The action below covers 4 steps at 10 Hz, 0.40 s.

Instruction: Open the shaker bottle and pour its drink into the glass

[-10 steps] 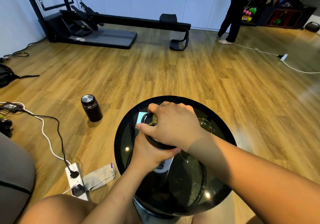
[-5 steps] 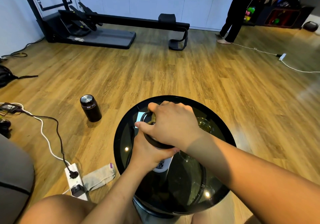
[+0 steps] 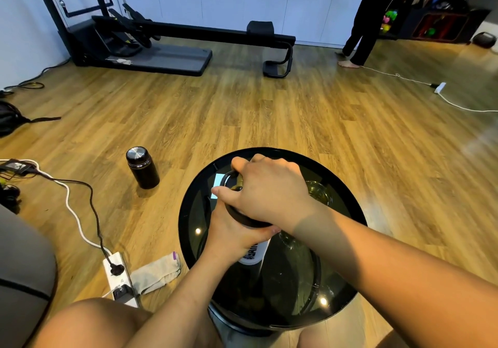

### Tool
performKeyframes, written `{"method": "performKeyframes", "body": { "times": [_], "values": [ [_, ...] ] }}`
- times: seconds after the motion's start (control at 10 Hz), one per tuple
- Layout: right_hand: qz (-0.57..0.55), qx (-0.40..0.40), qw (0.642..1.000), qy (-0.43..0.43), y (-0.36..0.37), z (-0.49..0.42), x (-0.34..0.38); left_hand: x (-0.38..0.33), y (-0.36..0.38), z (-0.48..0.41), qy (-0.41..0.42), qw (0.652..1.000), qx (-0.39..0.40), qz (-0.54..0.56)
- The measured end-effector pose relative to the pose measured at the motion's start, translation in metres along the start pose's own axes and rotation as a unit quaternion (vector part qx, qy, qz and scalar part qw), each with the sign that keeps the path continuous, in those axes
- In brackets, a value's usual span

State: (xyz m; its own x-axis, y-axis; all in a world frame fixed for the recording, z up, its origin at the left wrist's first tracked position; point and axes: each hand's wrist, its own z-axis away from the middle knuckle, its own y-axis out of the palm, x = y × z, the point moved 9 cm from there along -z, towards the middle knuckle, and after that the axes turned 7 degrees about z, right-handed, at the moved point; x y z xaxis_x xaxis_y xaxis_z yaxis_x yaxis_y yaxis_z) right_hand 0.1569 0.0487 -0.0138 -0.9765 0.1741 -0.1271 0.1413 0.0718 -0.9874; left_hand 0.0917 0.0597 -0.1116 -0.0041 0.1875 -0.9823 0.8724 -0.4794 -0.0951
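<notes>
Two hands work the opening step: the left hand [image 3: 231,240] gripping the shaker bottle [image 3: 252,256], the right hand [image 3: 265,194] closed over its lid [image 3: 242,217]. Next, I judge, the lid must come off before pouring into the glass [image 3: 319,192] at three o'clock on the surface [image 3: 194,213].

The room is bright w/ soft, even light. The wood floor [image 3: 269,121] shines pale at the far right, approx. where light spills in from that side. The round black glass counter [image 3: 194,213] acts like a mirror: two small bright dots glow on it, plus a white square of glare near the top left. The black flask [image 3: 142,168] drops a short soft shadow on the floor toward the front. The right arm has a gray shaded band near the wrist. Pic is sharp in the middle. Edges bend & stretch, e.g. the wall and floor lines curve, and the far right floor looks a bit smeared.
</notes>
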Motion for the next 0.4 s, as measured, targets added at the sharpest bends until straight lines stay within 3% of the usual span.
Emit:
{"method": "performKeyframes", "body": {
  "times": [0.1, 0.3, 0.4],
  "values": [
    [0.004, 0.012, 1.0, -0.005, 0.002, -0.002, -0.001, -0.001, -0.001, 0.001, -0.018, 1.0, 0.012, 0.001],
    [-0.037, 0.104, 0.994, -0.008, 0.009, -0.003, 0.0, -0.007, -0.005, 0.005, -0.137, 0.979, 0.148, 0.038],
    [-0.188, 0.139, 0.972, -0.007, -0.008, 0.0, -0.011, -0.028, -0.044, -0.006, -0.152, 0.98, 0.112, 0.06]
  ]
}}
